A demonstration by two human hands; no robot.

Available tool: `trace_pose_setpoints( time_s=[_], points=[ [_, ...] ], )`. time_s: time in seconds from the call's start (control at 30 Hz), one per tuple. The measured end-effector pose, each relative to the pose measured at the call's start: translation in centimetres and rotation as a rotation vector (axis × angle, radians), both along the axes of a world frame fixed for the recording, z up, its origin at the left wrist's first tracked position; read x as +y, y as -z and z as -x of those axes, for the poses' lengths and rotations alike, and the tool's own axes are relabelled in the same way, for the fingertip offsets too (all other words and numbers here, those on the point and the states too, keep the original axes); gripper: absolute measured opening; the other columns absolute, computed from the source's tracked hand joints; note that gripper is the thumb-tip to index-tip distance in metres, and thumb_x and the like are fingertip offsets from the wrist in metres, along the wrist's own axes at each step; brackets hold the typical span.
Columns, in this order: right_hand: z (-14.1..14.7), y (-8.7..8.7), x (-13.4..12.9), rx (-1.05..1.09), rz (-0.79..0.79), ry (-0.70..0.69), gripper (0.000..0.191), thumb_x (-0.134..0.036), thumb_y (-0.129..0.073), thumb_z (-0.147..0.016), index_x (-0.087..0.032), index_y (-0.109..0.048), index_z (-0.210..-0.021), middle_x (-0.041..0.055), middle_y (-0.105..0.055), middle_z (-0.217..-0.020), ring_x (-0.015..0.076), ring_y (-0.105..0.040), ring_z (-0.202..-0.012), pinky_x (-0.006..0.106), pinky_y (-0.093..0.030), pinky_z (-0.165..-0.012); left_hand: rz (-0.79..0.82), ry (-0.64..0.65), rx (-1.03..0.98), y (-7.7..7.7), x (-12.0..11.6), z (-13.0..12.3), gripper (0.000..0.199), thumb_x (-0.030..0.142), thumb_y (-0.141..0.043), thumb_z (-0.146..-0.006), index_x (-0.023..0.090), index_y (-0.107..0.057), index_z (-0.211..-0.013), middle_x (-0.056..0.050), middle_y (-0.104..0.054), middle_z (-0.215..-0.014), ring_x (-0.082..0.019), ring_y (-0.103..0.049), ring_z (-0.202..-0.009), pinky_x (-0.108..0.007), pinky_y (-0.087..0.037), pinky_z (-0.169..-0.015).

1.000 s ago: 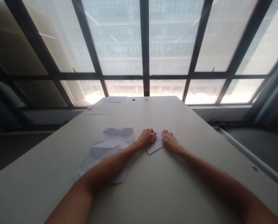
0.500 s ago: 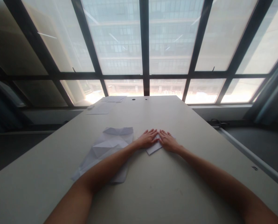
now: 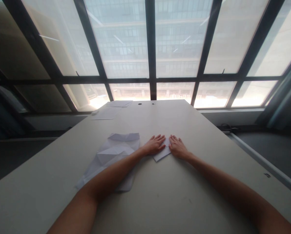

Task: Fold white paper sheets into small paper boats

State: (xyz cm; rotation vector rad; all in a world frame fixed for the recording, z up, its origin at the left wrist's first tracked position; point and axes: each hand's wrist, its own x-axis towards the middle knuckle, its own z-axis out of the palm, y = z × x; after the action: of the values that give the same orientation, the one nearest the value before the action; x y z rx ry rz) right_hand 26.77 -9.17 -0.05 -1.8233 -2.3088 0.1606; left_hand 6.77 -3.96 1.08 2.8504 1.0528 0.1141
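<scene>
A folded piece of white paper [image 3: 162,155] lies on the table between my two hands, partly covered by them. My left hand [image 3: 154,145] rests flat on its left part, fingers stretched out. On its right side lies my right hand [image 3: 177,147], also flat, with its fingers extended. A narrow gap between the hands shows the paper's middle and its near corner. Beside my left forearm is a larger creased sheet of white paper [image 3: 113,151], with the forearm passing over part of it.
The white table [image 3: 160,201] stretches away toward large windows [image 3: 128,48]. Several white sheets [image 3: 103,113] lie at its far left end. Two small dark spots sit near the far edge. A blue-grey curtain [image 3: 285,104] hangs at the right.
My right hand has slid slightly to the right over the folded paper, widening the gap between the hands. My left hand has stayed in place.
</scene>
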Motion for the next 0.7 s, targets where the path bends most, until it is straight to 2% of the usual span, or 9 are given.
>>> trace_pose_setpoints(
  time_s=[0.1, 0.23, 0.37, 0.57, 0.7],
  points=[
    [-0.3, -0.1, 0.2, 0.014, 0.016, -0.118, 0.061, -0.034, -0.025, -0.100, -0.010, -0.025, -0.157, 0.0134, -0.021, -0.163, 0.0247, -0.015, -0.152, 0.047, -0.009, -0.122, 0.008, 0.002, -0.007, -0.2, -0.2, -0.1, 0.061, 0.053, -0.023, -0.104, 0.023, -0.022, -0.158, -0.010, -0.022, -0.163, -0.028, -0.018, -0.151, -0.051, -0.015, -0.120],
    [-0.1, -0.1, 0.2, 0.017, 0.021, -0.144, 0.063, -0.036, -0.023, -0.101, -0.006, -0.025, -0.157, 0.0149, -0.020, -0.163, 0.0232, -0.015, -0.152, 0.044, -0.009, -0.122, 0.017, 0.005, -0.015, -0.2, -0.2, -0.1, 0.062, 0.054, -0.022, -0.104, 0.024, -0.021, -0.158, -0.009, -0.023, -0.163, -0.028, -0.017, -0.152, -0.052, -0.014, -0.120],
    [0.1, 0.1, 0.2, 0.014, 0.037, -0.023, 0.067, -0.041, -0.021, -0.102, -0.001, -0.026, -0.155, 0.0187, -0.018, -0.163, 0.0264, -0.012, -0.152, 0.046, -0.008, -0.122, 0.021, 0.004, -0.016, 0.1, 0.1, 0.1, 0.062, 0.055, -0.021, -0.104, 0.024, -0.024, -0.157, -0.009, -0.024, -0.163, -0.027, -0.017, -0.152, -0.050, -0.014, -0.121],
    [-1.2, 0.5, 0.8, 0.001, 0.081, 0.267, 0.075, -0.051, -0.023, -0.102, 0.002, -0.021, -0.155, 0.0225, -0.012, -0.163, 0.0303, -0.006, -0.152, 0.051, -0.007, -0.121, 0.036, -0.012, -0.004, -0.2, 0.0, 0.1, 0.061, 0.054, -0.022, -0.104, 0.024, -0.027, -0.156, -0.007, -0.022, -0.164, -0.029, -0.017, -0.152, -0.050, -0.013, -0.121],
    [-1.7, 0.7, 0.9, 0.007, 0.068, 0.303, 0.073, -0.048, -0.027, -0.101, 0.002, -0.023, -0.155, 0.0234, -0.012, -0.163, 0.0307, -0.006, -0.152, 0.052, -0.005, -0.120, 0.032, -0.016, -0.007, -0.1, 0.0, 0.1, 0.062, 0.054, -0.022, -0.104, 0.023, -0.026, -0.157, -0.007, -0.022, -0.164, -0.030, -0.017, -0.151, -0.052, -0.014, -0.120]
  ],
)
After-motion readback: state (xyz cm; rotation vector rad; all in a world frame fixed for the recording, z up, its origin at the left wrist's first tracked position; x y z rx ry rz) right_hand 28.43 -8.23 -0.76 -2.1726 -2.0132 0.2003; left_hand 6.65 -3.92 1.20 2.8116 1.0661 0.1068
